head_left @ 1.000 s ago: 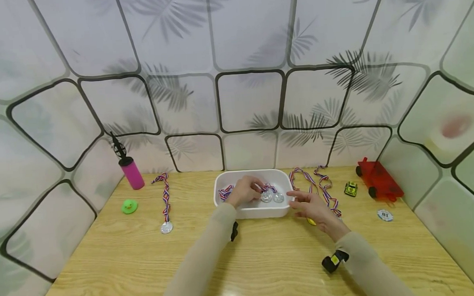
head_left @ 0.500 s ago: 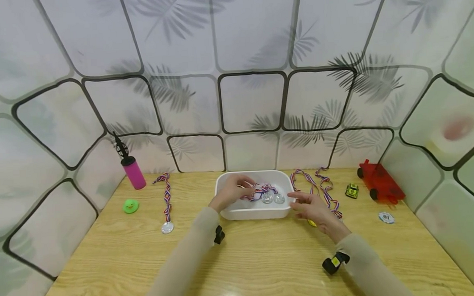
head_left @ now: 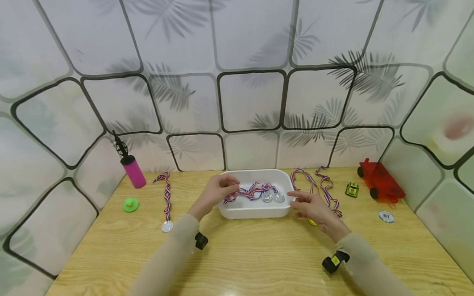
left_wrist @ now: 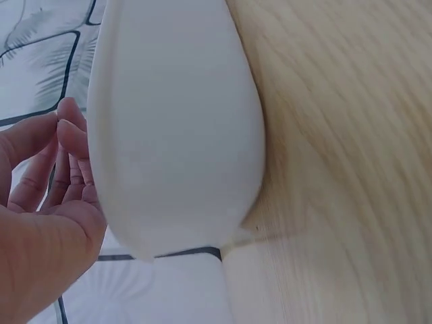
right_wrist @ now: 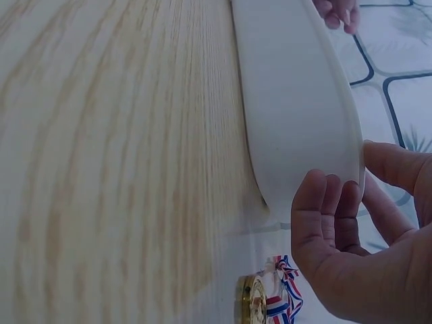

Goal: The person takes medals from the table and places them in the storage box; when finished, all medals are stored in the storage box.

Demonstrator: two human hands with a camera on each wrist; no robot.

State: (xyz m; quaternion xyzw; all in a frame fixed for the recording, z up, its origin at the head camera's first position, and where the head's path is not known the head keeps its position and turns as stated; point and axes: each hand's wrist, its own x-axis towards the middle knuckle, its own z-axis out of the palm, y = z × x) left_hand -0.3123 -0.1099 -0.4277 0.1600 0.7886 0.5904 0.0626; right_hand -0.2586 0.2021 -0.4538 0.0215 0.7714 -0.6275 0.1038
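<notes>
A white plastic bin [head_left: 256, 213] stands at the back middle of the table. Silver medals [head_left: 279, 197] lie in its right part, their striped ribbons [head_left: 250, 193] spread leftward. Over the bin's left end hovers my left hand [head_left: 219, 192], thumb and fingertips close together with nothing visible between them. At the other end, my right hand [head_left: 316, 211] holds the bin's rim. In the right wrist view its curled fingers [right_wrist: 309, 202] lie against the outer wall, another fingertip at the rim. A gold medal [head_left: 312, 222] lies partly hidden below that hand.
A silver medal [head_left: 167, 226] with a striped ribbon lies left of the bin, near a green duck [head_left: 131, 204] and a magenta hand pump [head_left: 133, 173]. On the right are more ribbons [head_left: 326, 189], a yellow toy car [head_left: 352, 190], a red toy cart [head_left: 380, 180] and a poker chip [head_left: 386, 216].
My left hand has moved leftward from among the ribbons to the bin's left end, leaving the ribbons more stretched out along the bin. The right hand has stayed at the right rim.
</notes>
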